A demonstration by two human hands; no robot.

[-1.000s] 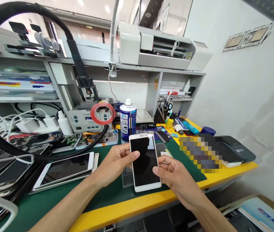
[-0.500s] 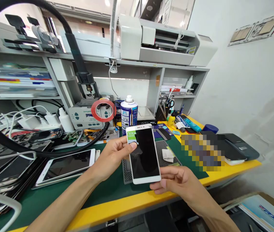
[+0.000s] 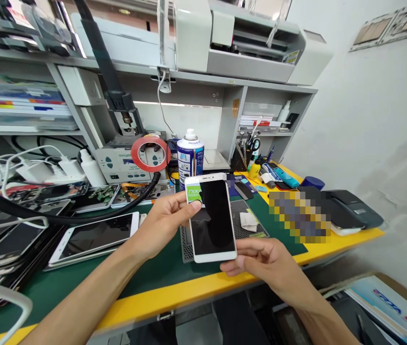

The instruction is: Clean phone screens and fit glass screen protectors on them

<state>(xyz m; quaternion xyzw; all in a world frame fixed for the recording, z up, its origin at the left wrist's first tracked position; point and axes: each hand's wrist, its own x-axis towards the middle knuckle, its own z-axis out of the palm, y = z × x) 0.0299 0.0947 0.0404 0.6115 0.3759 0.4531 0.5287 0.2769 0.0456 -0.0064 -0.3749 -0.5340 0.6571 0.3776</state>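
Observation:
A white smartphone (image 3: pixel 213 223) with a dark screen is held up, slightly tilted, over the front of the bench. My left hand (image 3: pixel 167 221) grips its left edge, thumb on the front glass and the other fingers behind. At the lower right corner is my right hand (image 3: pixel 261 261), fingers along the edge and partly under it, thumb bent beside them. Green and white print shows at the screen's upper left. Behind the phone lies a grey perforated pad (image 3: pixel 241 211) with a folded white cloth (image 3: pixel 248 222) on it.
Another white phone (image 3: pixel 95 237) lies on the green mat (image 3: pixel 145 282) at left, beside stacked phone parts (image 3: pixel 19 239). A blue and white spray can (image 3: pixel 190 155) and a red tape roll (image 3: pixel 150 153) stand behind. Black cases (image 3: pixel 350 208) sit at right. A yellow edge (image 3: pixel 178 300) borders the bench.
The view has shifted slightly, so the shelf and printer sit higher in the picture. Both hands keep their hold on the phone, which is hardly moved.

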